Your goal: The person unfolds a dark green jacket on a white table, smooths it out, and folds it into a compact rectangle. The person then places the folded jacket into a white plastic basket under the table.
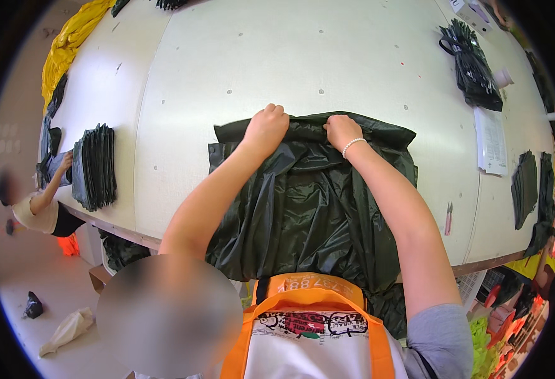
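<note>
A shiny, blackish-green sheet of thin fabric or plastic [303, 208] lies in front of me, wrinkled, and hangs over the table's near edge. Its far edge is folded over into a band. My left hand [268, 131] grips this band left of its middle, fingers curled closed. A short way to the right, my right hand [342, 131], with a beaded bracelet at the wrist, pinches the same band. Both fingertips are partly hidden by the hands and the folds.
On the pale table [258, 57] stand a stack of folded dark pieces [94, 167], a tied dark bundle [470, 66], papers [491, 142] and a small pointed tool with a pink handle [449, 218]. Yellow material [69, 44] lies far left. A co-worker [37, 205] reaches toward the stack.
</note>
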Motion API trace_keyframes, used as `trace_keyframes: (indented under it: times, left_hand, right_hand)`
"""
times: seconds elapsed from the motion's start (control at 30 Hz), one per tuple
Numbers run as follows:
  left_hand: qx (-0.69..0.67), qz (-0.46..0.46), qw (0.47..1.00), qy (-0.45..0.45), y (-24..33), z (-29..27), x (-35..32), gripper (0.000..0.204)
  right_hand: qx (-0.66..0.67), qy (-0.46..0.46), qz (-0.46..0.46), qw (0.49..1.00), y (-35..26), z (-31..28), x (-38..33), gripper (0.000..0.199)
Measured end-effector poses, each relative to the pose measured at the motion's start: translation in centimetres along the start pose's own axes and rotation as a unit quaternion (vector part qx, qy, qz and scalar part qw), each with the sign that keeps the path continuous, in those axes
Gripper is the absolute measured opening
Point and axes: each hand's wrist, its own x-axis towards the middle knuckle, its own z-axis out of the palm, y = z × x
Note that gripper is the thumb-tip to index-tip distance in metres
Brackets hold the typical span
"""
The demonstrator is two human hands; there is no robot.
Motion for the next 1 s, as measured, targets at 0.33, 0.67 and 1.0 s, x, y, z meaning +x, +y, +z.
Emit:
trace_keyframes:
  times: [0.33, 0.67, 1.0]
  left_hand:
    - [-0.105, -0.086, 0.989, 0.065, 11.9, 4.0, 0.8, 0.063]
    - [-0.11, -0.074, 0.99, -0.042, 16.5, 3.3, 6.8, 0.048]
    - [-0.314, -0.243, 0.916, 0.057, 17.9, 4.4, 7.8, 0.032]
  right_hand:
    - [-0.161, 0.131, -0.044, 0.977, 2.1, -2.9, -3.3, 0.016]
    - [0.069, 0.23, -0.09, 0.966, 12.0, -1.4, -5.6, 0.036]
    - [0.17, 0.209, -0.103, 0.958, 12.4, -1.2, -4.0, 0.028]
